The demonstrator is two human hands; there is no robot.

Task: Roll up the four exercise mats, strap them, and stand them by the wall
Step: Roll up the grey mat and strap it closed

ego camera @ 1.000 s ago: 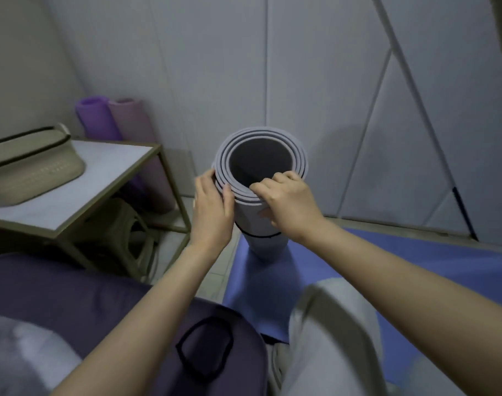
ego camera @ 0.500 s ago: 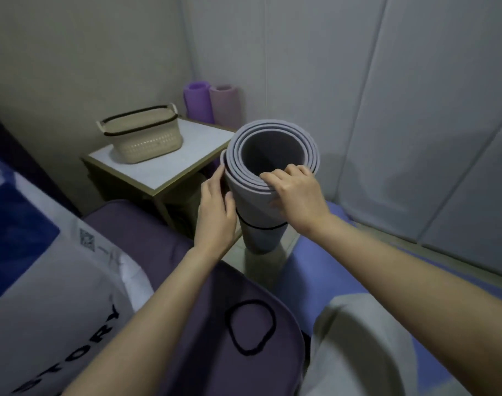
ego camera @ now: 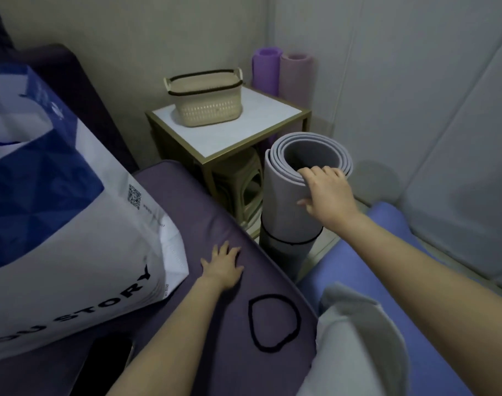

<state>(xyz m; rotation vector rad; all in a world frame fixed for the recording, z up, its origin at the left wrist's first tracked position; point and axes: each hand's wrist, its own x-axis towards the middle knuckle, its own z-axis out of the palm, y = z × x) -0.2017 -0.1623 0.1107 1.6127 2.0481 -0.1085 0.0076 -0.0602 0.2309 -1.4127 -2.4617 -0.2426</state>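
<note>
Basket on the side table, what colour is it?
The basket is beige with a dark rim; head view.

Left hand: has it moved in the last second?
Yes. The left hand has left the rolled grey mat and come down toward the person, now resting flat on the purple cushion near the black strap loop.

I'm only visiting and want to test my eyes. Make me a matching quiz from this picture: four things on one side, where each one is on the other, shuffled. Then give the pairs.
Things
1. grey rolled mat
2. basket
3. loose black band
4. two purple rolled mats

Places
A. on the side table
B. lying on the purple cushion
C. upright in the corner behind the table
D. upright, its top rim gripped by the right hand

Pairs: 1-D, 2-A, 3-B, 4-C
</note>
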